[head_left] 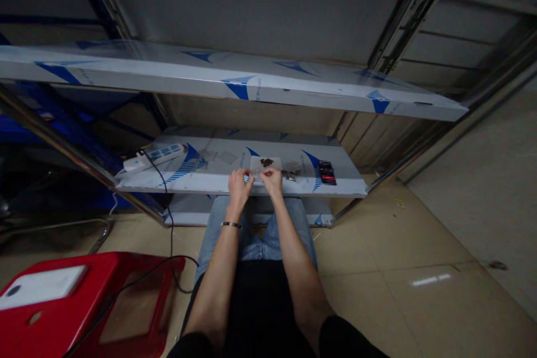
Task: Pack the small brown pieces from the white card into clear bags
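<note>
Dark brown bits [266, 163] lie in a small loose heap on a white tray [255, 161], set on the film-covered shelf [350, 183] in front of the seated person. From the right hand [272, 180] the heap lies just beyond the fingertips, straight ahead and a touch to the left; from the left hand [240, 184] it lies ahead and to the right, a little farther off. So the right hand is the nearer one. As a whole the heap spreads slightly wider from side to side than from front to back, but single pieces are too small to show which way each one points.

Both hands are at the tray's near edge, close together yet apart. The right has thumb and forefinger drawn together in a pinch; whether something tiny sits between them cannot be told. The left is half curled, its fingertips turned toward the right hand, and its grip is likewise too small to read.

As for containers, the tray carries the brown heap. Right of it lies a clear plastic bag [293, 166], its contents unclear, with small shiny pieces [290, 177] at its near side. Farther right are dark packs [327, 172] with a red patch.
</note>
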Available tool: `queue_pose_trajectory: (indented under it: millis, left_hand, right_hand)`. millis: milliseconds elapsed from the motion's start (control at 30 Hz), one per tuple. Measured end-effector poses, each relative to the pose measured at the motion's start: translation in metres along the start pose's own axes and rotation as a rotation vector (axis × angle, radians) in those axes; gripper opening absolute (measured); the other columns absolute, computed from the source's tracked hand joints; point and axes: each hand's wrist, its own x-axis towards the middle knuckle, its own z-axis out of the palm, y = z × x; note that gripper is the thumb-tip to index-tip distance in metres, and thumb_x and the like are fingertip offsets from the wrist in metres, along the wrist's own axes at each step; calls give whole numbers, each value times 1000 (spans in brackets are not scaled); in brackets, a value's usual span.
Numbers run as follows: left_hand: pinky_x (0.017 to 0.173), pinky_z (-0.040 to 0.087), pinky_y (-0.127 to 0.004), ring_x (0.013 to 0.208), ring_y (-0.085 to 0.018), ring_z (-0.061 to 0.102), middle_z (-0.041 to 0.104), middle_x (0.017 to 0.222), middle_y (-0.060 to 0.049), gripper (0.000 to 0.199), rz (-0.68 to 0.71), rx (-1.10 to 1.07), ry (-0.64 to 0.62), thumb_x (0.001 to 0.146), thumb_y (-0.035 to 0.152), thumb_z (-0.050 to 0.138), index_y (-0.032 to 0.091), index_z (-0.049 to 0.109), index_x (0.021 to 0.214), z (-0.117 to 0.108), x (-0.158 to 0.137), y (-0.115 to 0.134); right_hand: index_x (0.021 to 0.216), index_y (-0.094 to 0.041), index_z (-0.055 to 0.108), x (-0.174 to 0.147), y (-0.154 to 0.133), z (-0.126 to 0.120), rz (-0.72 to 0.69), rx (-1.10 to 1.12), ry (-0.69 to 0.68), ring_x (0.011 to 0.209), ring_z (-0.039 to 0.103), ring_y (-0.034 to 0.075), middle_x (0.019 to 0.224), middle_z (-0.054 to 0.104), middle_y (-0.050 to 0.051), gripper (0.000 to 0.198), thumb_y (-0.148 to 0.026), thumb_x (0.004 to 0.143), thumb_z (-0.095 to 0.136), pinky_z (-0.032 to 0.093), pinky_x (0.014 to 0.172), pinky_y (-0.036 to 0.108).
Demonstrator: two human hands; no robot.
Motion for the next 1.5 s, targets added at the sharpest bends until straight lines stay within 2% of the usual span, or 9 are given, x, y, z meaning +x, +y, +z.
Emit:
queue_pose_trajectory:
  millis: [267, 467, 667, 767, 867, 1000, 1167, 1333, 1500]
  left_hand:
    - [85, 46, -40, 91, -29, 59, 70, 85, -9, 6, 85, 35, -36, 83, 24, 63, 22, 65, 78, -3, 0, 12]
    - [92, 46, -43, 98, -31, 59, 69, 89, -9, 3, 17, -2, 15, 81, 23, 62, 22, 64, 81, -3, -1, 14]
    - [113, 38, -48, 135, -32, 49, 57, 142, -12, 68, 196, -203, -213, 73, 18, 64, 21, 51, 140, -8, 0, 6]
    - [120, 28, -54, 146, -34, 36, 51, 149, -12, 80, 221, -154, -278, 72, 16, 65, 23, 44, 149, -3, -3, 4]
    - [120, 26, -55, 144, -33, 40, 56, 145, -12, 67, 229, -129, -297, 79, 17, 60, 23, 49, 145, 3, -5, 4]
    - [110, 41, -47, 126, -29, 55, 63, 133, -13, 48, 222, -191, -287, 89, 20, 50, 19, 56, 136, 8, -5, 3]
    - [101, 48, -42, 110, -25, 62, 68, 119, -12, 38, 135, -313, -281, 92, 22, 47, 17, 59, 128, 7, -2, -2]
    - [95, 50, -36, 104, -24, 64, 70, 110, -9, 28, 141, -384, -306, 84, 19, 53, 17, 65, 108, 2, 2, 3]
    - [79, 52, -32, 80, -22, 63, 69, 83, -6, 18, 108, -300, -424, 71, 14, 54, 17, 66, 84, -4, 5, -1]
  right_hand:
    - [91, -23, 62, -9, -4, -3, -148, -85, 10, 70, 62, 17, 71, 64, -5, 23, -22, 69, 69, 47, 72, 25]
    - [82, -24, 60, -5, 2, -7, -63, -143, 82, 69, 61, 17, 69, 62, -5, 17, -17, 67, 63, 48, 71, 25]
    - [70, -21, 59, 7, 7, -9, -25, 73, -8, 63, 61, 16, 68, 65, -3, 9, -21, 63, 65, 49, 61, 24]
    - [73, -21, 59, 5, 3, -7, 18, 162, -104, 56, 60, 15, 62, 64, -4, 15, -24, 61, 68, 47, 55, 24]
    - [76, -22, 56, 0, -4, -7, 45, 224, -206, 51, 59, 15, 56, 62, -6, 22, -25, 60, 70, 45, 52, 22]
    - [79, -22, 57, -3, -16, -12, 1, 229, -262, 54, 59, 14, 58, 62, -5, 24, -28, 63, 73, 47, 55, 22]
    - [77, -21, 68, -4, -36, -28, -292, 76, -169, 79, 65, 18, 81, 70, 2, 11, -19, 75, 57, 52, 77, 28]
    - [69, -22, 75, -12, -49, -34, -465, -100, -399, 90, 66, 22, 84, 74, 4, 32, -6, 71, 48, 49, 96, 35]
    - [70, -23, 77, -20, -40, -20, -480, -218, -512, 80, 67, 22, 79, 76, 1, 37, -1, 63, 49, 50, 85, 31]
